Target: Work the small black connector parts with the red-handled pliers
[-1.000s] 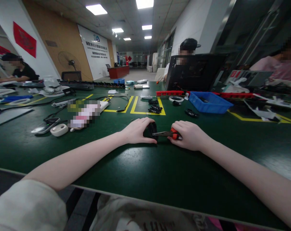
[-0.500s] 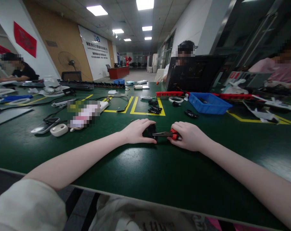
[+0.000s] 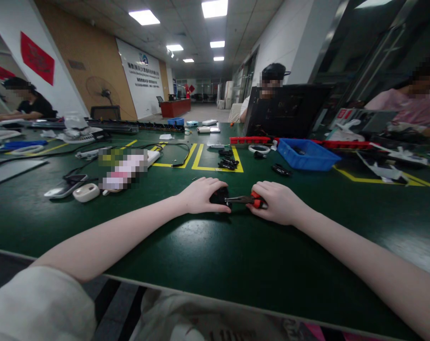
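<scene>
My left hand (image 3: 202, 195) is closed around a small black part (image 3: 220, 195), thumb on the near side and fingers on the far side. Its exact kind does not show, since the hand covers much of it. In my right hand (image 3: 279, 201) is a pair of needle-nose pliers (image 3: 243, 199) with red-orange handles. The jaws point left and their tips meet the right side of the black part. Both hands are low over the green table (image 3: 215, 251).
Beyond my hands lie several small black parts (image 3: 229, 163) inside a yellow-taped square. A blue bin (image 3: 307, 155) and a black bundle (image 3: 281, 169) are to the right. At left are a phone (image 3: 66, 186), a white case (image 3: 86, 192) and cables. Other people sit across the table.
The black part has turned slightly in my left hand, showing more of its face. The pliers' tips have shifted a little to the left; both hands stay almost in place.
</scene>
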Demonstrator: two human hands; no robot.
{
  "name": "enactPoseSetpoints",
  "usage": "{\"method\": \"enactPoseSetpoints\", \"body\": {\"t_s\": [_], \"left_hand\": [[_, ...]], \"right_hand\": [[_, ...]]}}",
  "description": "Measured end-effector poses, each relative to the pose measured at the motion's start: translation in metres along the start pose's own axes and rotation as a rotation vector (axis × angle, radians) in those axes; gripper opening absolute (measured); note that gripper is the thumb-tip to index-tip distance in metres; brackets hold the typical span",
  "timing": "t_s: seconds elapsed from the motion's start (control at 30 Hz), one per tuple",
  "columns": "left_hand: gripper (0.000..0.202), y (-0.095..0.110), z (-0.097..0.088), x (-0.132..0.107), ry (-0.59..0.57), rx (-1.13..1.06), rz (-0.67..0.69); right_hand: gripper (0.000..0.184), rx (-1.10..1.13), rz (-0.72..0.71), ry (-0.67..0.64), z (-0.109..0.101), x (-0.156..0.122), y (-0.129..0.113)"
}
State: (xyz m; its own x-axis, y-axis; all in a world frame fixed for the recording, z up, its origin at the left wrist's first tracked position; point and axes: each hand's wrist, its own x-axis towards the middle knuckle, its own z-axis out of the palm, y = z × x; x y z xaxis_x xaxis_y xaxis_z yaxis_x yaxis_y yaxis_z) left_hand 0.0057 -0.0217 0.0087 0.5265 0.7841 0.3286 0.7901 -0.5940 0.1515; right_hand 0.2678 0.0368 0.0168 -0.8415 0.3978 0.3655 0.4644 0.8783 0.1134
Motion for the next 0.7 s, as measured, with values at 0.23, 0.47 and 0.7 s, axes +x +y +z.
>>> {"method": "enactPoseSetpoints", "body": {"t_s": [0.23,0.47,0.7], "left_hand": [[0.067,0.0014,-0.0018,-0.0004,0.004,-0.019,0.008],[0.077,0.0005,0.0004,-0.0005,0.057,-0.050,0.018],[0.081,-0.0002,0.0026,-0.0008,0.099,-0.023,0.043]], "right_hand": [[0.022,0.016,0.012,-0.017,-0.0015,0.0002,-0.0002],[0.020,0.032,0.022,-0.024,-0.0021,0.0007,-0.0001],[0.023,0.023,0.031,-0.041,-0.0017,0.0003,0.0000]]}}
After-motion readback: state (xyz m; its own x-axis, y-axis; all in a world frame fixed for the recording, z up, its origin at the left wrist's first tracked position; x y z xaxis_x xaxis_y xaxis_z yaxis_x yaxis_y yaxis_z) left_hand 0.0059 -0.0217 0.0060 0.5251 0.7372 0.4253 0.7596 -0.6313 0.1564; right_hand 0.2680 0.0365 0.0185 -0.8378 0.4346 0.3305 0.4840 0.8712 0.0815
